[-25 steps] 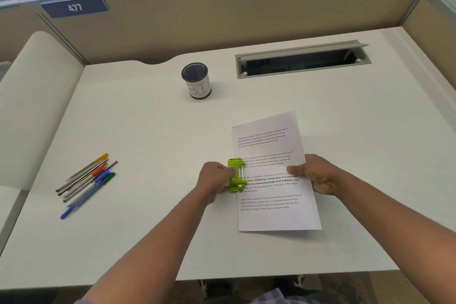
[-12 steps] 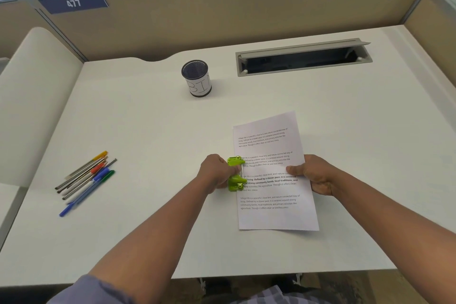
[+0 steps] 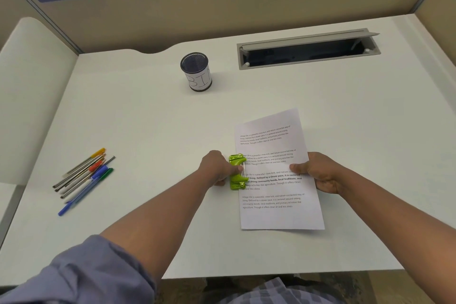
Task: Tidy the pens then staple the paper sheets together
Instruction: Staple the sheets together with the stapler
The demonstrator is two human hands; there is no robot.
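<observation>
Printed paper sheets (image 3: 276,187) lie stacked on the white desk (image 3: 148,118), right of centre. A small green stapler (image 3: 236,172) sits over the middle of their left edge. My left hand (image 3: 218,168) is closed on the stapler from the left. My right hand (image 3: 318,171) pinches the right edge of the sheets, thumb on top. Several pens (image 3: 84,177) with coloured caps lie loose in a bunch at the left of the desk. A black mesh pen cup (image 3: 196,72) with a white label stands upright at the back centre, nothing showing inside it.
An open grey cable tray (image 3: 308,50) is set into the desk at the back right. Beige partition walls (image 3: 222,2) close off the back and right. A lower white side surface (image 3: 27,96) adjoins the desk on the left.
My left hand has shifted its grip on the green stapler at the sheets' left edge. The paper and my right hand have barely moved.
</observation>
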